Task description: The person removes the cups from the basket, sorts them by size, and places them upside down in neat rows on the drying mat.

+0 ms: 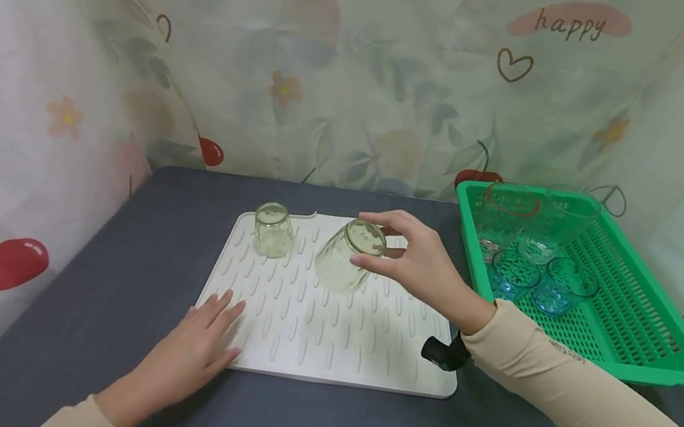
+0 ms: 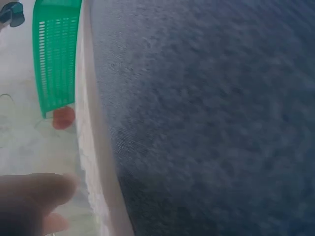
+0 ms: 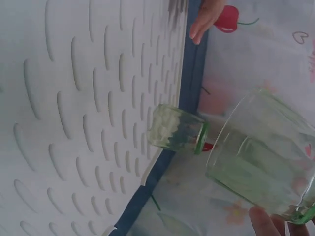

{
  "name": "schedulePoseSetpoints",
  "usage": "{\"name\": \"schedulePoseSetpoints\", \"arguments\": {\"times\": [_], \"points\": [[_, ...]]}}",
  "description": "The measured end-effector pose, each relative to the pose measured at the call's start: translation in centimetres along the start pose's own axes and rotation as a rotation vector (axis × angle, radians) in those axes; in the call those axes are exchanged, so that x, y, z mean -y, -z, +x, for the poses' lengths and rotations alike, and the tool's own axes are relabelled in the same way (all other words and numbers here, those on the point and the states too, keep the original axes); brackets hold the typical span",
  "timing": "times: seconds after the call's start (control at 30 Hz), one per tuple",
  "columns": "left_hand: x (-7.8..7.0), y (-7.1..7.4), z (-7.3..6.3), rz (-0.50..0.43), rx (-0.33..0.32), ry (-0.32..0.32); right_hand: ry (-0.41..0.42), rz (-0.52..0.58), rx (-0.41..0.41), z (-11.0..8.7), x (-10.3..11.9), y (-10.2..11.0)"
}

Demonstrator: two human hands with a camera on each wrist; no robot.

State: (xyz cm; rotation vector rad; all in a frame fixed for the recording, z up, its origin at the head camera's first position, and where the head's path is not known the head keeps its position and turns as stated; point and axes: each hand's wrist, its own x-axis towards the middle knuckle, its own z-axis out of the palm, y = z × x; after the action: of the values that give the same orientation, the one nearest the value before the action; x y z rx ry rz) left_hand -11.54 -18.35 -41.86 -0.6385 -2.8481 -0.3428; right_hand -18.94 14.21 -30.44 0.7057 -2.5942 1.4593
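Note:
My right hand (image 1: 420, 261) grips a clear greenish drinking glass (image 1: 345, 261) near its base, mouth down and tilted, over the middle of a white ridged drying mat (image 1: 322, 357). In the right wrist view the held glass (image 3: 266, 157) shows large, fingertips at its base. A smaller greenish glass (image 1: 274, 231) stands upside down at the mat's back left corner. At the mat's front left edge my left hand (image 1: 188, 349) rests with fingers spread and holds nothing. Part of its thumb (image 2: 44, 191) shows blurred in the left wrist view.
A green plastic basket (image 1: 662, 317) sits on the dark table (image 1: 111, 268) to the right. In it stand two blue glasses (image 1: 557, 291) and taller clear glasses (image 1: 553, 228), one with a red rim. A patterned curtain (image 1: 367, 78) closes off the back and sides.

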Motion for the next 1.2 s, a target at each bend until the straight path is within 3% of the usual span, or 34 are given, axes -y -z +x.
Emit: {"name": "schedulePoseSetpoints", "arguments": {"times": [0.17, 0.4, 0.8, 1.2], "points": [[0.4, -0.1, -0.4, 0.023, 0.049, 0.016, -0.091, -0.024, 0.002, 1.3, -0.6, -0.6], [1.0, -0.6, -0.8, 0.018, 0.152, 0.02, -0.111, -0.064, 0.01, 2.9, -1.5, -1.8], [1.2, -0.7, -0.8, 0.016, 0.184, 0.006, -0.119, -0.133, 0.056, 4.9, -2.6, -4.2], [1.1, -0.7, -0.8, 0.005, 0.177, 0.014, -0.125, -0.19, 0.018, 7.2, -4.1, -5.8]]}}
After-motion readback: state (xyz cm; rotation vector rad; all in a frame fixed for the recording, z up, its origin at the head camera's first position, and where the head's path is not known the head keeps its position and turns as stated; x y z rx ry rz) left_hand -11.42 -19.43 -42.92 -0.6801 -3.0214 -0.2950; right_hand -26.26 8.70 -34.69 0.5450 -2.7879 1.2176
